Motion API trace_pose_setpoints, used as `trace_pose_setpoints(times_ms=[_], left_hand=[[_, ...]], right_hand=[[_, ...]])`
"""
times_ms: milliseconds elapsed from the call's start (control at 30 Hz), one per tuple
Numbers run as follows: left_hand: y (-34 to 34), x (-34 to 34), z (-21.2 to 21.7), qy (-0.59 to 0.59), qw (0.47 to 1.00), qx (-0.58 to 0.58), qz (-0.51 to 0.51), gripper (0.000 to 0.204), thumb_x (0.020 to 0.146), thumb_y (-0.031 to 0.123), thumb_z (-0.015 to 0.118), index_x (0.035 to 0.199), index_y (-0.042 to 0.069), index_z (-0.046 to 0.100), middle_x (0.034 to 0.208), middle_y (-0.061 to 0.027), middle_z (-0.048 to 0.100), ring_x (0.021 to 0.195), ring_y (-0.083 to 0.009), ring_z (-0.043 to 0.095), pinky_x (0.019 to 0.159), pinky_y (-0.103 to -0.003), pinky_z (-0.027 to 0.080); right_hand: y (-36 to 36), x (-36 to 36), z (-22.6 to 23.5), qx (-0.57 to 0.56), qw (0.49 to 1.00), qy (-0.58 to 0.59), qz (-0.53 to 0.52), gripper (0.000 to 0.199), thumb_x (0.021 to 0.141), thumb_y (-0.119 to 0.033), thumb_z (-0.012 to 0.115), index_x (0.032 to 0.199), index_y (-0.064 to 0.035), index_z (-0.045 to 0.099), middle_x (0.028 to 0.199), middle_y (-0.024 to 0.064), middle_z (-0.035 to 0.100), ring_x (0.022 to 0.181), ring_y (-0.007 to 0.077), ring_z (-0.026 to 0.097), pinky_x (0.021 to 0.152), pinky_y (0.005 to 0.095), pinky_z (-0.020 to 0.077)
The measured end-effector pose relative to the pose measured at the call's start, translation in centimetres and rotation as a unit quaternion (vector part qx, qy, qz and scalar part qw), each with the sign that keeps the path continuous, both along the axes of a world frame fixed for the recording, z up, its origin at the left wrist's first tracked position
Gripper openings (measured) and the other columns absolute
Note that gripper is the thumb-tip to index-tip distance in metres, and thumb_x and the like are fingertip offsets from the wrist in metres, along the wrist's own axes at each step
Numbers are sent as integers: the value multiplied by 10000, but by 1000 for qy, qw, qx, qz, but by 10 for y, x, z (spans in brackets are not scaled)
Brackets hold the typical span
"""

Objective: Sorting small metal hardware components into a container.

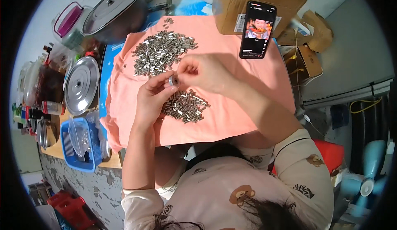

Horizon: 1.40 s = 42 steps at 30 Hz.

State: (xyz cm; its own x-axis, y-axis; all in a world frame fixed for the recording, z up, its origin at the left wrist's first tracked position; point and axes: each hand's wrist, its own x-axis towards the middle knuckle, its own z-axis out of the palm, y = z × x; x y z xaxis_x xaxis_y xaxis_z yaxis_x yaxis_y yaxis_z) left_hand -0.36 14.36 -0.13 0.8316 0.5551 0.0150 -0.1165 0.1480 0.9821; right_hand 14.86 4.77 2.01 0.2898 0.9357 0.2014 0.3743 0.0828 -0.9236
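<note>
A small grey metal ring-shaped piece (173, 81) is pinched between the thumb and fingers of my left hand (152, 98). Close beside it, the fingertips of my right hand (206, 73) are drawn together; whatever they may hold is too small to make out. Beyond my hands lies a large pile of small silvery metal cylinders (159, 52). A smaller pile of similar cylinders (188, 108) lies on the near side, partly behind my left hand. Both piles rest on a salmon-pink cloth (240, 114) spread over the table.
A phone (257, 30) showing a video leans upright against a cardboard box (231, 6) at the back right. To the left stand a big lidded pot (118, 6), a metal lid (82, 85) and a blue plastic basket (93, 159). A fan (367, 186) is at the lower right.
</note>
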Motion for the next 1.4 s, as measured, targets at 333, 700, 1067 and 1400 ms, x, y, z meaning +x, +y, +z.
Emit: trace_pose_setpoints(times_ms=[333,700,1067,1400], left_hand=[[-2,2,0,-1,1000,-5,8,370,737,-47,606,1097,-36,520,844,-39,590,741,-80,548,701,-198,454],[-5,1,7,17,1000,-5,-9,350,730,-67,593,1074,-52,530,873,-60,598,767,-98,564,713,-201,460],[-9,2,7,18,999,-22,-45,312,750,-53,584,1058,-40,533,895,-41,587,801,-92,558,732,-211,471],[-7,4,8,21,999,-6,-29,319,750,-33,599,1061,-38,526,891,-37,582,810,-85,551,740,-206,466]], right_hand=[[-4,-11,-4,138,966,-216,-42,58,681,-50,593,718,-17,564,680,84,580,634,212,574,577,305,459],[-9,2,1,-47,994,76,63,42,767,-22,567,755,17,573,699,38,586,646,84,558,599,213,460],[8,40,-10,-67,991,-60,-102,93,779,-93,575,817,-8,582,710,1,579,630,64,523,561,201,422],[15,32,-23,-27,903,-418,-97,120,687,-73,529,770,-62,614,780,132,580,763,286,564,675,380,462]])
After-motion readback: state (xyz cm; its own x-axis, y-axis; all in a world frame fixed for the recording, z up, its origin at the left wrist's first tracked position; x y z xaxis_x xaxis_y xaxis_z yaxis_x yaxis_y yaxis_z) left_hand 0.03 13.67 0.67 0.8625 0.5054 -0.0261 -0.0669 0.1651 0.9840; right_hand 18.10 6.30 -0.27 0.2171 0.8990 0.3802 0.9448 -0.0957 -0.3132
